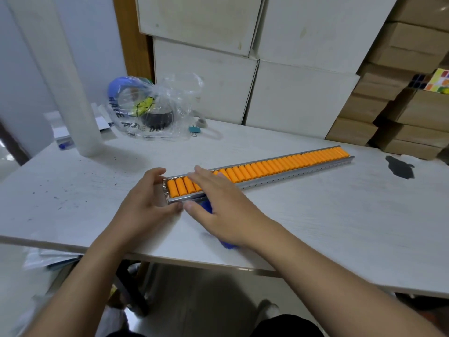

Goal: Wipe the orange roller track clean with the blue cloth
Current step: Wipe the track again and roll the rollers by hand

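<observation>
The orange roller track (279,166) lies slantwise on the speckled white worktop (315,227), from front middle toward the back right corner. The left hand (145,198) curls round its near end; the right hand (218,205), fingers straight, presses the blue cloth (207,207) onto it. White boxes (291,98) and brown cartons (413,113) stack behind

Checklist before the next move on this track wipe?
1. Left hand grips the near end of the orange roller track: ok.
2. Blue cloth under right hand: ok.
3. Cloth touching the track: cannot tell, the hand covers it.
4. Track flat on table: ok.
5. Track toward its far end unobstructed: ok.
</observation>
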A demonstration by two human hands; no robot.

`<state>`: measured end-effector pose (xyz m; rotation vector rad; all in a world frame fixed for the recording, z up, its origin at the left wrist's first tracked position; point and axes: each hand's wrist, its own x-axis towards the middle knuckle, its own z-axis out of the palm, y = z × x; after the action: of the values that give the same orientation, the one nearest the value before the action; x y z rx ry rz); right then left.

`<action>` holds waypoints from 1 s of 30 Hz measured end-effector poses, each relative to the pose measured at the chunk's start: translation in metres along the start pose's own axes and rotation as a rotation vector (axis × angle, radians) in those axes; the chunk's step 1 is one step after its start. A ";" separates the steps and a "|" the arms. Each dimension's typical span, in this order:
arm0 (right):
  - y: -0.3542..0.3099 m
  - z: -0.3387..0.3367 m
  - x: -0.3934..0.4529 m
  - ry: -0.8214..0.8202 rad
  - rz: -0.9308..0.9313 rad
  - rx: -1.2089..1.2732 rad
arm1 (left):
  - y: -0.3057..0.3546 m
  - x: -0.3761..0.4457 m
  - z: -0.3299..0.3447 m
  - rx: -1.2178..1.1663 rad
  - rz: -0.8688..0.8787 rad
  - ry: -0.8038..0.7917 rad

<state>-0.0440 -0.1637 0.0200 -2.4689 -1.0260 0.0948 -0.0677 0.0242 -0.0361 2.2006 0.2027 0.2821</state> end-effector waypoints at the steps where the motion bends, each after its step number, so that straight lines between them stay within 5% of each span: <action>1: 0.002 0.007 0.005 -0.027 0.030 -0.025 | -0.001 0.002 0.000 -0.012 -0.007 -0.001; 6: 0.007 0.030 -0.002 -0.271 0.166 -0.086 | -0.004 0.011 0.000 0.000 -0.029 0.002; 11: -0.007 0.031 0.021 -0.097 0.020 -0.156 | -0.004 0.010 -0.002 -0.025 -0.062 -0.016; 17: 0.007 0.041 0.051 -0.155 -0.170 -0.218 | -0.007 0.010 -0.004 -0.028 -0.041 -0.039; 30: 0.095 -0.007 0.025 -0.089 -0.022 -0.222 | -0.013 0.012 0.002 0.137 -0.015 0.022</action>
<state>0.0378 -0.2070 -0.0129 -2.6725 -1.1561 0.0884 -0.0559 0.0329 -0.0463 2.3309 0.2577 0.2915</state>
